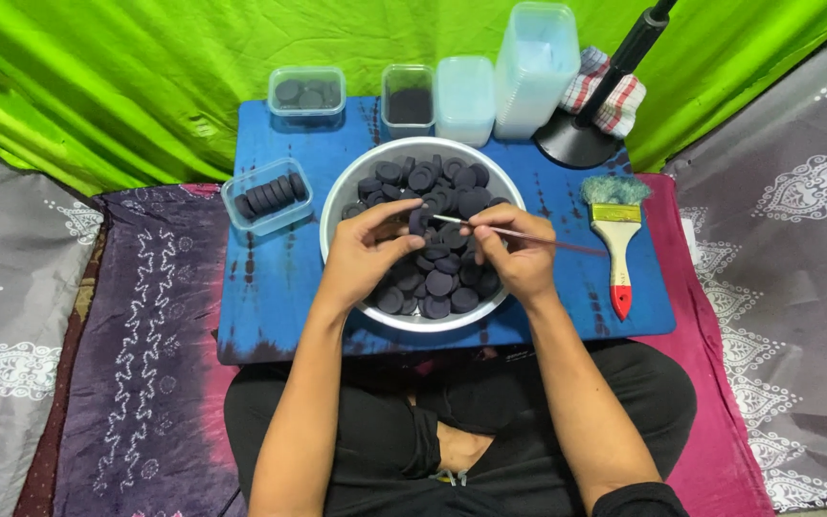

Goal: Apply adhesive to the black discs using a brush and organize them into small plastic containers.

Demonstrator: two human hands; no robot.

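A makeshift home craft corner on the floor, screened by a bright green cloth backdrop [145, 67], with patterned fabrics [11, 316] spread around a low blue board [270, 297] holding plastic tubs [306, 91].

The left hand [361, 254] is pinching a dark disc [420, 220] over a metal bowl [337, 201] of such discs, while the right hand [519, 254] is holding a thin brush [528, 236] — its tip is touching the disc — above the blue worktop [270, 287].

One metal bowl [337, 206], dozens of black discs [440, 282] perhaps, two brushes [617, 254], five plastic containers [306, 88], two hands [361, 257].
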